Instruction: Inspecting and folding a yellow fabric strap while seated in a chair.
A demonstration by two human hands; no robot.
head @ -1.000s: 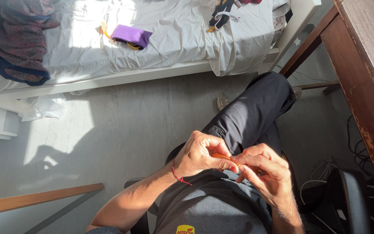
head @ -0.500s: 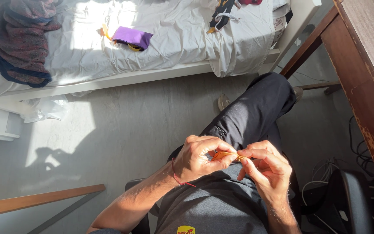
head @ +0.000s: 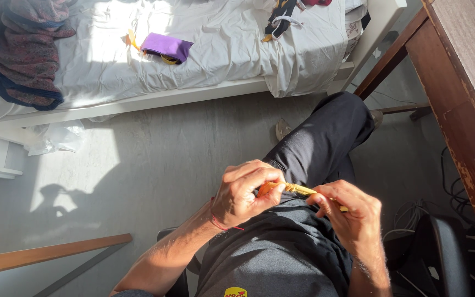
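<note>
Item: yellow stick (head: 302, 191), orange tip at my left hand (head: 244, 193), over my lap. Long axis runs 10 to 4 o'clock. Left fingers pinched shut on the orange end; right hand (head: 350, 215) closed on the 4 o'clock end. Desk (head: 463, 82) at 2 o'clock, bed (head: 193, 55) at 12; nothing between.

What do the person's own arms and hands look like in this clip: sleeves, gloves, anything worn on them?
Both hands are bare, with no gloves and no rings that can be made out. The left hand has a thin red string bracelet around its wrist. The right hand shows nothing at the wrist. Both forearms are uncovered as far as the frame shows, so no sleeve reaches them.
</note>
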